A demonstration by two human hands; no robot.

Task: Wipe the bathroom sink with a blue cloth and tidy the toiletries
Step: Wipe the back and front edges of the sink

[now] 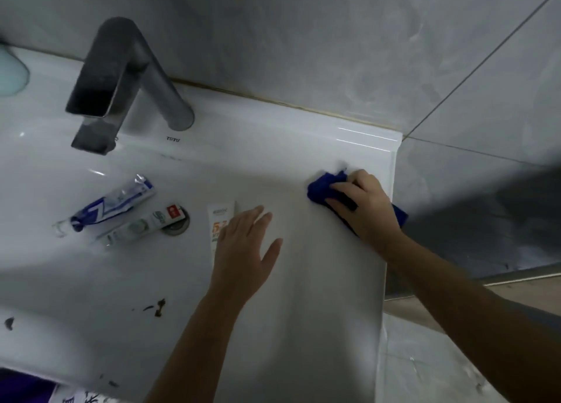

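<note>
On the right ledge of the sink (303, 281) my right hand (361, 205) presses the bunched blue cloth (321, 187), fingers closed on it. My left hand (246, 251) lies flat and open, holding nothing, partly hiding a white tube (220, 217). Two toothpaste tubes (115, 204) lie in the basin, and dark spots (156, 307) remain in front, so I judge much is left.

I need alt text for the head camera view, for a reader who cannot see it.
A person's right hand presses a blue cloth onto the right ledge of a white sink, while the left hand lies open and flat beside it. Three toiletry tubes lie in the basin near the drain, below a grey faucet.
</note>
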